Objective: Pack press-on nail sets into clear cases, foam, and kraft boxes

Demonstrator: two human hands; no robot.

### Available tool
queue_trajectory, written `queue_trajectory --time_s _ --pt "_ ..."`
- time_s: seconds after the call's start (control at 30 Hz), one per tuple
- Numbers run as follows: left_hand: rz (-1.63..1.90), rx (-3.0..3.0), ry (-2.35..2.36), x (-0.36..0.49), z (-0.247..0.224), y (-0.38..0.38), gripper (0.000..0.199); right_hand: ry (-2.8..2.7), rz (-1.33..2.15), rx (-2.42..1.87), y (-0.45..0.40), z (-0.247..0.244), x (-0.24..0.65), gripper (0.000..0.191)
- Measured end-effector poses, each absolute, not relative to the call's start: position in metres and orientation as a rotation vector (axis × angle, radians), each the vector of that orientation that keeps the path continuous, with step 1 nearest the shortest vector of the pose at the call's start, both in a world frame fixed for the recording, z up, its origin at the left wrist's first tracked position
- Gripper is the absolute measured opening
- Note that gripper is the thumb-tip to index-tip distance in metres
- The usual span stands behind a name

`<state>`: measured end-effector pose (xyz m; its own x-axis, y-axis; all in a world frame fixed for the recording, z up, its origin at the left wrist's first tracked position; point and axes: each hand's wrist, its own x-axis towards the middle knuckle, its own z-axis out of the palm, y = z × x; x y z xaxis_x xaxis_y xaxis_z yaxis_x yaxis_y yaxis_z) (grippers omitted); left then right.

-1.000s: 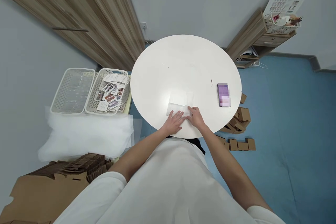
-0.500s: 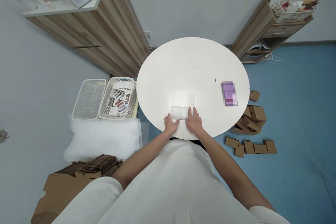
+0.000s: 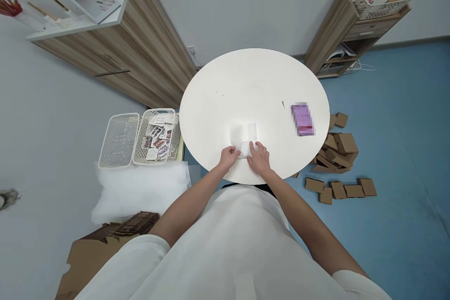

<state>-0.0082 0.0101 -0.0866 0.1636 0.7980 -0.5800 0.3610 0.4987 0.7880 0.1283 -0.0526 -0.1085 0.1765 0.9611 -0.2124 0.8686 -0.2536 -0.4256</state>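
Observation:
On the white oval table (image 3: 253, 79) lies a translucent white sheet (image 3: 237, 134), partly folded near the front edge. My left hand (image 3: 229, 157) is at its lower left corner, fingers closed in a pinch on the sheet's edge. My right hand (image 3: 258, 157) rests on the folded white part at the right, its fingers apart and pressing down. Between the hands, a small white folded piece shows. What is inside the fold, if anything, is hidden.
A blurred purple item (image 3: 303, 119) sits at the table's right. Left of the table are a basket of cards (image 3: 159, 140), a basket of clear pieces (image 3: 119, 140) and a stack of white sheets (image 3: 140, 190). Brown boxes (image 3: 344, 145) lie on the floor at right.
The wide white flap between my hands has been folded in from the left and is now narrower. My left fingers have closed together. The view has shifted slightly.

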Motion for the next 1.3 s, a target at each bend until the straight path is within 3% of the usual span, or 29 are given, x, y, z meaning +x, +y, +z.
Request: queue_trajectory --time_s 0.2,0.3,0.43,0.7,0.93,1.13,1.3 --pt "0.330 1.677 1.309 0.021 -0.085 0.001 0.007 -1.708 0.779 -2.064 -0.050 -0.118 0.134 0.064" --pt "0.273 1.836 1.257 0.028 -0.087 -0.003 0.016 -1.564 0.980 -1.897 -0.048 -0.118 0.146 0.067" --pt "0.241 2.000 1.146 0.029 -0.088 -0.011 0.026 -1.259 1.230 -1.795 -0.044 -0.112 0.159 0.046" --pt "0.182 2.269 0.814 0.004 -0.088 -0.034 0.039 -1.142 1.074 -1.970 -0.034 -0.110 0.150 0.032" --pt "0.243 2.330 0.952 -0.013 -0.097 -0.006 0.043 -1.239 0.981 -1.967 -0.035 -0.117 0.150 0.026" --pt "0.029 2.422 0.832 0.016 -0.097 0.013 0.047 -1.469 0.864 -1.945 -0.043 -0.109 0.158 0.034" --pt "0.072 2.289 0.813 0.019 -0.092 0.024 0.045 -1.952 0.819 -1.746 -0.046 -0.103 0.169 0.067"
